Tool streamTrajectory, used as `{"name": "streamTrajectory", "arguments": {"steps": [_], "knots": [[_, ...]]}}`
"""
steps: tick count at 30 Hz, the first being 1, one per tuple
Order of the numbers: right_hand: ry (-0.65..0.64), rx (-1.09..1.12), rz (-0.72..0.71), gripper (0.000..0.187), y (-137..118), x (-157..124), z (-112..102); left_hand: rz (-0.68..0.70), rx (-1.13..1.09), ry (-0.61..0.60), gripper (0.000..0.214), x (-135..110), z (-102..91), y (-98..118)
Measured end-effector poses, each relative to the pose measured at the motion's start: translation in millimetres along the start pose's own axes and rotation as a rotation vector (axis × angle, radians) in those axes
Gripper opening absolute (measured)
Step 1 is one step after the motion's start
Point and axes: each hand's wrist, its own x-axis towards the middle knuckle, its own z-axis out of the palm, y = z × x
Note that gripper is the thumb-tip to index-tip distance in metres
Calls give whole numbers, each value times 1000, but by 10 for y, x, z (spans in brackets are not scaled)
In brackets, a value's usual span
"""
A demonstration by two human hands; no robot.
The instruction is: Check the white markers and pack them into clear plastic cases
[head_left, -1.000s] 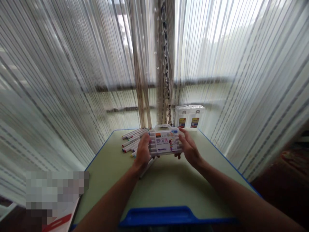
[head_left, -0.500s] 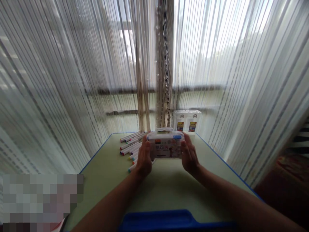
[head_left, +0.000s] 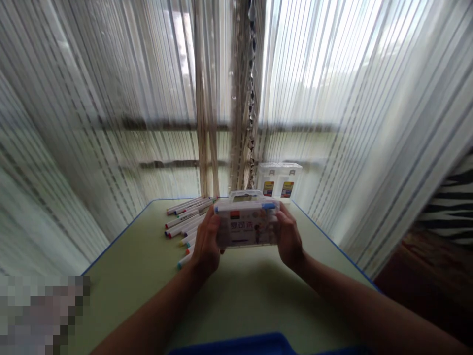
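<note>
L hand & R hand curled round clear case ends, ctr frame: holding step, next prob. needs level grip.

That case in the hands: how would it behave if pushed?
The case looks straight-edged between the left hand and the right hand, so probably stiff. Its boxy shape suggests sliding over rolling. Its smooth-looking surface may be slippery.
</note>
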Motion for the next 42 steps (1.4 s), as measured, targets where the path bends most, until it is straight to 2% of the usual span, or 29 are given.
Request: {"name": "streamTrajectory", "arguments": {"steps": [4,8,10,16,20,23,25,29,32,37,42], "knots": [[-13,-49,9,33,-1,33,-20,37,114,64,45,12,14,24],[-6,-252,49,43,-8,51,-59,153,412,148,43,62,-20,44],[1,-299,93,48,-20,54,-61,160,470,149,44,89,-35,43],[26,-298,155,52,-57,65,-26,-4,186,72,43,100,-29,24],[-3,-181,260,48,-50,84,-7,-87,177,35,41,88,10,98],[2,-82,350,39,-64,117,-7,-103,131,-23,31,132,22,156],[24,-38,359,38,-95,152,-13,-92,52,-69,30,179,14,176],[70,67,316,59,-170,224,-39,-125,-112,-124,40,242,-18,193],[33,135,338,73,-193,253,-66,-149,-173,-137,46,244,-42,212],[-75,191,326,77,-169,259,-137,-129,-237,-186,47,238,-75,233],[-173,172,287,83,-136,260,-201,-103,-248,-157,44,239,-89,221]]}}
